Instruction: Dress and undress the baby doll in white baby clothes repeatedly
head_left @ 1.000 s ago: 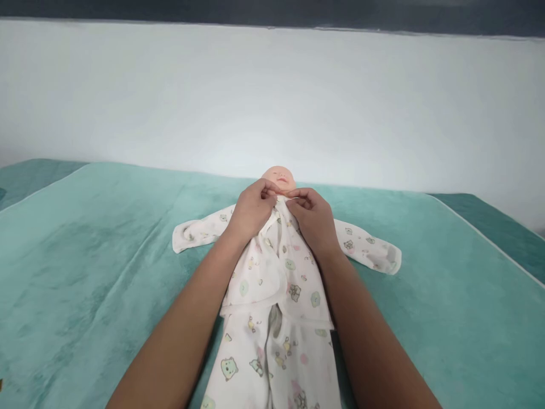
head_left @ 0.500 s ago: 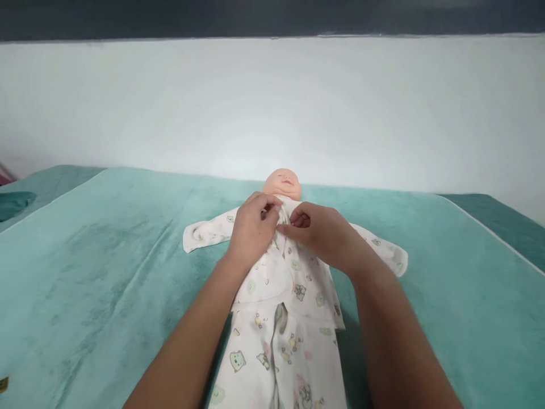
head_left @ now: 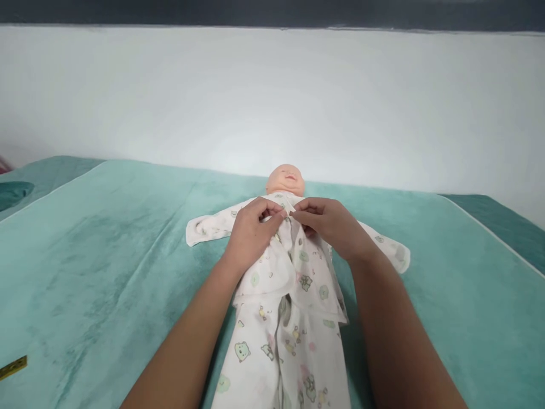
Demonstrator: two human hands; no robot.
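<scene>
I pinch the shirt [head_left: 321, 275] near the doll's [head_left: 286, 177] chest with left hand [head_left: 250, 232] and right hand [head_left: 341, 228], apparently keeping its front edges together.

Shirt [head_left: 323, 272]: pinched spot partly hidden from me by left hand [head_left: 252, 230] and right hand [head_left: 334, 224]
Trousers [head_left: 255, 363]: legs cut off, bottom edge
Yellow strip [head_left: 13, 367]: cut off left; markings too small for me
Red patch [head_left: 3, 166]: cut off, unidentifiable
</scene>
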